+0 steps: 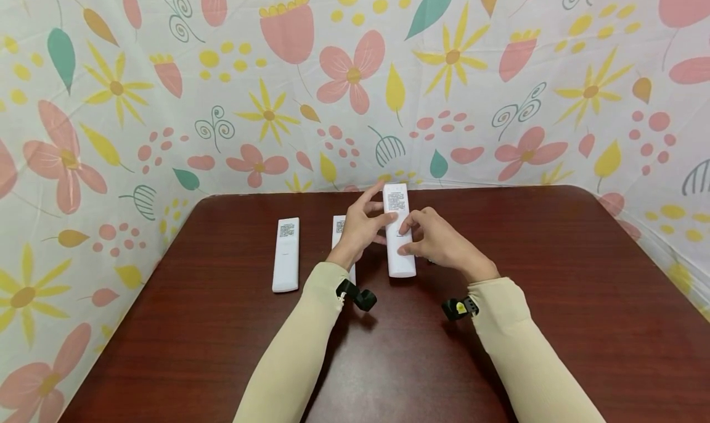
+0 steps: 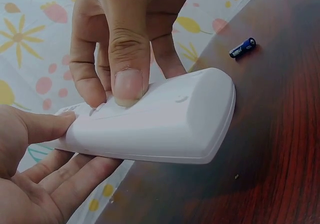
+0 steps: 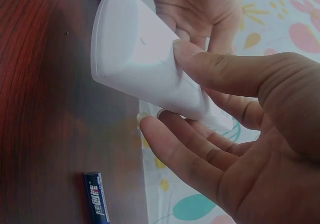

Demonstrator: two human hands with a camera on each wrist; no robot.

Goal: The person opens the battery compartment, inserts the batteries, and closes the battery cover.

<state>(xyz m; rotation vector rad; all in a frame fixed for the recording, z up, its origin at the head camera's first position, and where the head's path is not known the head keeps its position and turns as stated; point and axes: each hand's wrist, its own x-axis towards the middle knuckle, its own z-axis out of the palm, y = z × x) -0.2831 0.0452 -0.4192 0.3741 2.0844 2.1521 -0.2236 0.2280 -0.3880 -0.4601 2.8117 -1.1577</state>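
A white remote control (image 1: pixel 402 262) is raised over the table with its labelled back facing up. The left hand (image 1: pixel 359 230) grips it from the left, thumb on the back and fingers underneath, as the left wrist view shows. From the other side, the right hand (image 1: pixel 440 241) has its thumb and index finger on the back near the middle, where a cover seam runs. In the right wrist view, the other fingers (image 3: pixel 185 144) extend along the remote's side. A blue battery (image 2: pixel 242 48) lies on the table beyond the remote's lower end.
Another white remote (image 1: pixel 286 256) lies at the left of the dark wooden table (image 1: pixel 399 361). A further white remote (image 1: pixel 337 230) lies partly hidden under the left hand and wrist. A flower-patterned cloth (image 1: pixel 355 133) hangs behind the table.
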